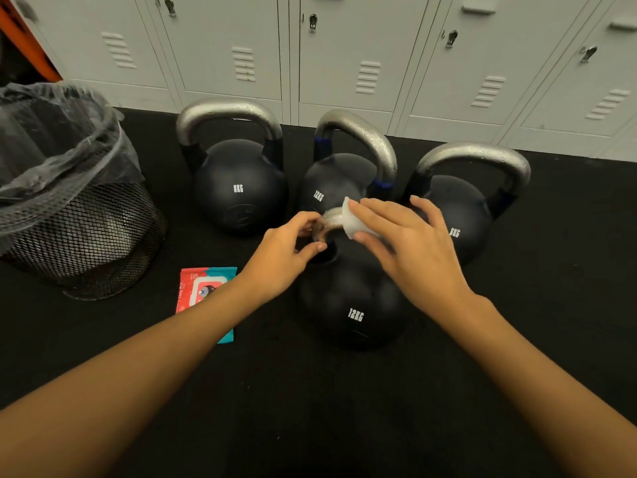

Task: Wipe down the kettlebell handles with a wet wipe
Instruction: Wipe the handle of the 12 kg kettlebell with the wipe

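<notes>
Your two bare forearms reach in from the near edge of the black rubber floor (517, 305). Your left hand (282, 257) curls finger and thumb around the left end of the silver steel handle (327, 220) of the nearest black 12KG kettlebell (351, 305), which stands on the floor between your arms. Your right hand (410, 243) pinches a folded white wet wipe (351, 222) against the right part of that handle, its outer fingers spread loosely.

Behind it, toward the grey metal lockers (344, 46) at the floor's far edge, stand three more black kettlebells: an 8KG one (238, 191) on the left, a 12KG one (331, 181) in the middle, and another 8KG one (462, 215) on the right.

A red and teal wipes packet (196, 288) lies flat beside your left wrist. Near the floor's left edge stands a black mesh bin with a clear liner (79, 208).
</notes>
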Motion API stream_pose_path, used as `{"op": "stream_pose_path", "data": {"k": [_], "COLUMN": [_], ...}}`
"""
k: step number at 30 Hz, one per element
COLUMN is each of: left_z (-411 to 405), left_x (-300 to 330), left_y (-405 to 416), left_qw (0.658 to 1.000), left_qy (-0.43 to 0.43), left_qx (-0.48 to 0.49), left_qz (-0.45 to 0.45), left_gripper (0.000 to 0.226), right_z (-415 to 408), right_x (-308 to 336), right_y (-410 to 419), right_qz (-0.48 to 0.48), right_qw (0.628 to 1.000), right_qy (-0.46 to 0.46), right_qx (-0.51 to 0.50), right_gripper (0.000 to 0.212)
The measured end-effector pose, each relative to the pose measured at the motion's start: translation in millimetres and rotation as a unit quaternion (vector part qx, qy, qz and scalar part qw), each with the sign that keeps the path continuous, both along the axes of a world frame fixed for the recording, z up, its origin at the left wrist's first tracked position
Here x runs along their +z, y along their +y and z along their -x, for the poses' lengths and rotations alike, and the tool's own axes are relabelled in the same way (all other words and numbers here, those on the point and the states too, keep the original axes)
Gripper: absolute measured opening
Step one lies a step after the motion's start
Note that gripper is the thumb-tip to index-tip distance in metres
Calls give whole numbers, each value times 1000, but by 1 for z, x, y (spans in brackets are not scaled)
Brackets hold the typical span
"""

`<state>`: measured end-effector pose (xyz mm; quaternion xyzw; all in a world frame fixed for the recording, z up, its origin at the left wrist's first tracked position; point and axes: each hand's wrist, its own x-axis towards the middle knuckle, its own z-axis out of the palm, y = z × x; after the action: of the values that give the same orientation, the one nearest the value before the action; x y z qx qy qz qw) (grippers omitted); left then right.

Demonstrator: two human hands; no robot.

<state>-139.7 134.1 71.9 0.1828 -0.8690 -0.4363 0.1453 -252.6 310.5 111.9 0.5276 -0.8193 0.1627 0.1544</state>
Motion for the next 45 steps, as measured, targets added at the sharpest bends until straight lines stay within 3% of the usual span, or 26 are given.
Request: {"op": "stream_pose_path", "data": {"k": [11, 14, 19, 22, 25, 28, 32, 37, 41, 45], "left_z": [-1, -1, -1, -6, -18, -23, -13, 2, 20, 48], "left_x": [0, 1, 3, 1, -4, -4, 5, 20, 44, 58], "left_y": [-1, 1, -6, -15, -23, -27, -29, -15, 10, 39], "left_qw": [1000, 1000, 998, 992, 994, 995, 996, 991, 978, 981], "left_qy": [-5, -6, -20, -44, -85, -81, -16, 85, 180, 127], "left_qx": [4, 4, -11, 17, 12, 15, 70, 104, 64, -55], "left_qz": [-14, -18, -67, -118, -67, -50, -49, 2, 78, 135], "left_gripper": [47, 48, 53, 62, 54, 41, 26, 19, 26, 32], "right_z": [16, 13, 24, 26, 24, 26, 34, 29, 28, 26], "right_x": [24, 39, 55, 58, 63, 67, 76, 76, 63, 52], "right_y": [-11, -33, -76, -91, -91, -73, -44, -27, -23, -15], "right_qz": [-45, -122, -243, -307, -315, -287, -242, -213, -88, 98], "right_qw": [986, 980, 924, 910, 907, 910, 899, 913, 902, 837], "right_qy": [-160, -157, -291, -276, -277, -299, -364, -349, -423, -536], "right_qx": [-8, -27, -42, -39, -26, -4, 4, 18, -24, -52], "right_gripper": [38, 40, 46, 39, 38, 39, 30, 37, 46, 37]}}
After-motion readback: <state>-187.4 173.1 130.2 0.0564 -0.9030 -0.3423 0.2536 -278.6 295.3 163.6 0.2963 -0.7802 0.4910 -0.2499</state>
